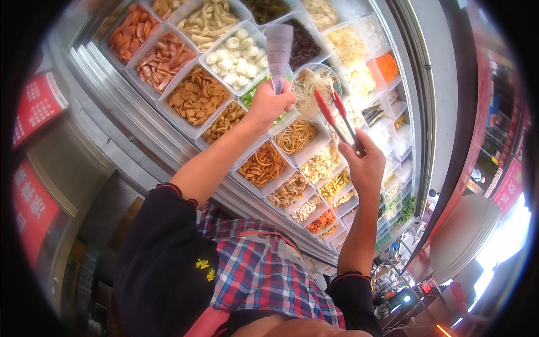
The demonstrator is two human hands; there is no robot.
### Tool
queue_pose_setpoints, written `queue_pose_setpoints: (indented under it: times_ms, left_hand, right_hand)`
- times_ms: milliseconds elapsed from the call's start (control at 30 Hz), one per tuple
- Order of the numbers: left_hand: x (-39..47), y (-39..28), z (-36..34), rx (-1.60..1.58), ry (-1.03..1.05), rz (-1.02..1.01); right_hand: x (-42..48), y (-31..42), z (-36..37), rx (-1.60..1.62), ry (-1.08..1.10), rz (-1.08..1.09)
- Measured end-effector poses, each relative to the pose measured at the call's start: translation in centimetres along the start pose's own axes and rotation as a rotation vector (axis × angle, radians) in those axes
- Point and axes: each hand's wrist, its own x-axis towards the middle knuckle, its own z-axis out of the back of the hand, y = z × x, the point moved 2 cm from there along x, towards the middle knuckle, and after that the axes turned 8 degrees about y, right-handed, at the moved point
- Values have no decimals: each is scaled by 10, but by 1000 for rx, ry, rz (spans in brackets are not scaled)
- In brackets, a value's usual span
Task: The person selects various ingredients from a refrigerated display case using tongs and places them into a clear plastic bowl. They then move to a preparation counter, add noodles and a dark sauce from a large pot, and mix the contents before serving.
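Observation:
My left hand (269, 103) is closed around the lower end of a printed paper slip (278, 54), and appears to touch the rim of a round clear plastic bowl (309, 110). Thin pale noodle-like strands (310, 90) fill the bowl. From the right, my right hand (364, 158) grips a pair of metal tongs with red tips (322, 105). The tips are apart, over the bowl's right side. Whether they hold any strands is unclear. Below the bowl sits a square tub of brown strips (296, 135); left of my left hand is a tub of white rolled pieces (237, 57).
Rows of plastic tubs fill the display case, among them brown slices (198, 96), reddish strips (166, 61) and orange shreds (386, 67). A stepped metal edge (139, 111) runs along my side. A curved metal rail (427, 105) borders the far side.

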Motion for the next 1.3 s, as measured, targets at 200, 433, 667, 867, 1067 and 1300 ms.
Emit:
queue_pose_setpoints:
  times_ms: [200, 433, 667, 867, 1067, 1300]
  left_hand:
    - [0, -2, 0, -5, -23, -10]
    - [1, -2, -3, -34, -5, -25]
    - [0, -6, -4, -16, -57, -10]
    - [-2, -3, -2, -40, -61, -10]
    - [0, -4, 0, -2, -78, -1]
    - [-2, -7, 0, -8, -135, 21]
  right_hand:
    - [-19, 26, 36, 157, -47, -42]
    - [20, 20, -9, -227, -45, 39]
    - [68, 17, 56, -96, -152, 53]
    - [191, 7, 36, -575, -50, -158]
    - [243, -2, -9, -671, 38, -133]
    - [185, 17, 26, -529, -205, -83]
